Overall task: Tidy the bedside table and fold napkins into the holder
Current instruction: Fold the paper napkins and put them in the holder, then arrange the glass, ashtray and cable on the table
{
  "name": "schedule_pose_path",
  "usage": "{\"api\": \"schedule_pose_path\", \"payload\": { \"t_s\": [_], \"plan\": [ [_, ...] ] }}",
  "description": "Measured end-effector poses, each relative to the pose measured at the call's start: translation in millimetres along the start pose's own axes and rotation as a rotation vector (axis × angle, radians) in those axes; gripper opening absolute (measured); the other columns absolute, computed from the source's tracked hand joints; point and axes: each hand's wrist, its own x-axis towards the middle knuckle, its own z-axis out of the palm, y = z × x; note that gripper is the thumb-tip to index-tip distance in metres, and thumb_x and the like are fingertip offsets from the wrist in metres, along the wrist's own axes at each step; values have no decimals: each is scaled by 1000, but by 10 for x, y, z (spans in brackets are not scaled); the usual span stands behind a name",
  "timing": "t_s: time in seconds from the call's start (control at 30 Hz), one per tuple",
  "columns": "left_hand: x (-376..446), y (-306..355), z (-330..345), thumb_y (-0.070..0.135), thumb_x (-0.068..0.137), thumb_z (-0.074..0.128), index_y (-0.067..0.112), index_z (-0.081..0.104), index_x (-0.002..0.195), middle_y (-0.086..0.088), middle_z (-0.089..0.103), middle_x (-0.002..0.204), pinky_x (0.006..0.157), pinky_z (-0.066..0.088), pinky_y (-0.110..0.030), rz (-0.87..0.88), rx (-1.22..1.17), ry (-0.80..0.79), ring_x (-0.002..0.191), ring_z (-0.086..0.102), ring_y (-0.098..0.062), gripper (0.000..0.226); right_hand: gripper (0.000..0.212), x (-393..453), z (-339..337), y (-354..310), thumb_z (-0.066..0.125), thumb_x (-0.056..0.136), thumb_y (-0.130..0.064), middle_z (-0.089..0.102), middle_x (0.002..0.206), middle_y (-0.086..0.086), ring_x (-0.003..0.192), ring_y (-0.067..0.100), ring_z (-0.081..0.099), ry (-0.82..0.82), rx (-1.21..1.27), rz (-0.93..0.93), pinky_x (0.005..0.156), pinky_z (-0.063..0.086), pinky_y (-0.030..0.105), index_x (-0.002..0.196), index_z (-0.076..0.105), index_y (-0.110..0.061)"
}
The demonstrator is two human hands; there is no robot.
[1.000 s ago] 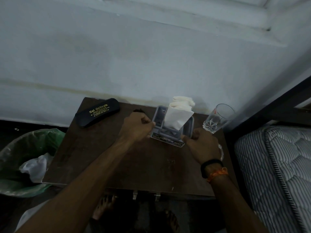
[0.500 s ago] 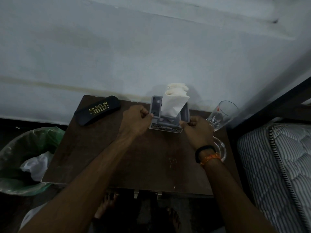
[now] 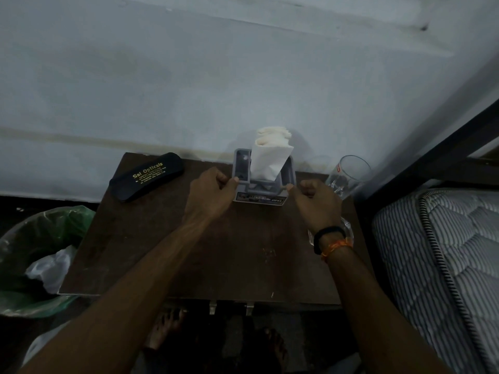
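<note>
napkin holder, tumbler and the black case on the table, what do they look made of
Napkin holder: grey, matte, moulded edges, probably plastic. Tumbler: clear glass, see-through with bright rim glints and a cut base. Black case: smooth, slightly glossy shell with gold print, likely hard plastic or leatherette; the dim light leaves it open.

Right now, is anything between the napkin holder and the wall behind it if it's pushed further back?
Nothing visible. The napkin holder, gripped by the left hand and right hand, already sits near the table's back edge. The glass stands to its right, the spectacle case to its left.
</note>
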Motion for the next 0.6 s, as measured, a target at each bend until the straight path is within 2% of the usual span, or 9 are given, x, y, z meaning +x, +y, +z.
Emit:
{"api": "schedule_pose_path", "payload": {
  "t_s": [0.1, 0.2, 0.4, 0.5, 0.6],
  "plan": [
    [-145, -45, 77, 29, 96, 57, 16, 60, 96, 2, 63, 88, 63, 48, -20, 29, 64, -71, 76, 59, -6, 13, 29, 10, -130, 81, 73, 85, -36, 68, 93, -2, 87, 11, 61, 21, -16, 2, 72, 42, 18, 103, 72, -13],
    [-330, -142, 204, 33, 95, 56, 20, 58, 94, 2, 58, 96, 82, 54, -35, 129, 243, -158, 85, 56, -11, 13, 22, -11, -267, 139, 72, 85, -33, 70, 90, -3, 87, 12, 63, 31, -3, 37, 77, 46, 23, 97, 74, -15],
    [-659, -430, 465, 43, 94, 44, 17, 57, 119, -8, 54, 126, 102, 38, -43, 470, 630, -219, 115, 51, -28, 39, 11, -53, -408, 212, 70, 85, -29, 73, 90, -3, 89, 14, 65, 57, -45, 61, 86, 49, 25, 87, 75, -19],
    [-708, -559, 505, 48, 95, 34, 17, 55, 132, -10, 48, 144, 116, 27, -50, 488, 710, -231, 136, 41, -30, 52, 11, -58, -499, 259, 70, 83, -28, 74, 92, -1, 90, 15, 65, 87, -40, 98, 83, 46, 24, 86, 76, -19],
    [-728, -637, 482, 49, 98, 30, 23, 45, 144, -5, 38, 155, 120, 19, -48, 492, 742, -215, 146, 29, -25, 54, 9, -37, -570, 314, 69, 83, -24, 75, 91, -2, 88, 16, 67, 137, -22, 124, 81, 49, 25, 85, 76, -20]
  ]
}}
